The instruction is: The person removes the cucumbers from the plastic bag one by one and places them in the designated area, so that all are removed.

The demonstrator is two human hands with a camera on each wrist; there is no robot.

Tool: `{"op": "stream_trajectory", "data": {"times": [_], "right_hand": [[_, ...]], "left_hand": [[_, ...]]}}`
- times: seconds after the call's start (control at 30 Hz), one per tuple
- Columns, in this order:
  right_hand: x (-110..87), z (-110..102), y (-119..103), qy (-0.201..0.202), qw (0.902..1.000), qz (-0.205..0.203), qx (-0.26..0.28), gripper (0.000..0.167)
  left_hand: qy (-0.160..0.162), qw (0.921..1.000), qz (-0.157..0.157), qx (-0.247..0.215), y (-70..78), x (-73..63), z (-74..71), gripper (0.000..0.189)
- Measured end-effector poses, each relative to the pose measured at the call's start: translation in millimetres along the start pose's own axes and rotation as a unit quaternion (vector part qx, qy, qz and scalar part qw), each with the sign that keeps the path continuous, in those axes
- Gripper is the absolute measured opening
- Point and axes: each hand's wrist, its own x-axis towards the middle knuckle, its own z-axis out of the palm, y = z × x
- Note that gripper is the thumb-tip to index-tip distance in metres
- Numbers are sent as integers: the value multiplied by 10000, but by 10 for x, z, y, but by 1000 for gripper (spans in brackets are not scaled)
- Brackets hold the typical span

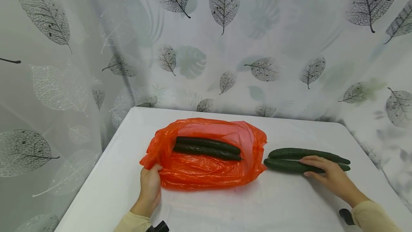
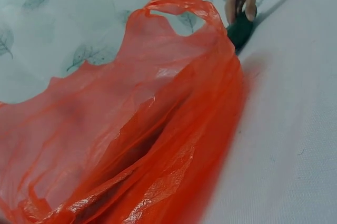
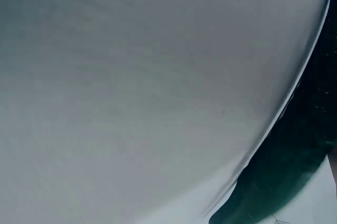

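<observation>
A red plastic bag (image 1: 212, 182) lies spread on the white table, with two dark green cucumbers (image 1: 209, 150) side by side in its opening. My left hand (image 1: 150, 185) grips the bag's left edge, thumb on top. To the right of the bag, two more cucumbers lie together, a far one (image 1: 299, 152) and a near one (image 1: 284, 165). Over the near cucumber my right hand (image 1: 333, 178) has its thumb on the close side and its fingers across the far side. The left wrist view shows that pinch on the cucumber (image 2: 240, 30) beyond the bag's handle loop (image 2: 210, 10).
The white table (image 1: 225, 214) reaches back to a hanging curtain (image 1: 199, 38) with a leaf print, which also runs along the left and right sides. Dark bands (image 1: 346, 216) sit at the wrists, by the light sleeves (image 1: 373, 217).
</observation>
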Motion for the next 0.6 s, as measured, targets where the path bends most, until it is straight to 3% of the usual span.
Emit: {"op": "stream_trajectory", "data": {"times": [0.33, 0.6], "right_hand": [[80, -16, -18, -288, 9963, -22, -813, 50], [170, -62, -144, -652, 9942, 541, -669, 42]], "left_hand": [[-11, 10000, -67, -57, -19, 11, -3, 57], [-96, 9999, -98, -12, -22, 22, -8, 58]]}}
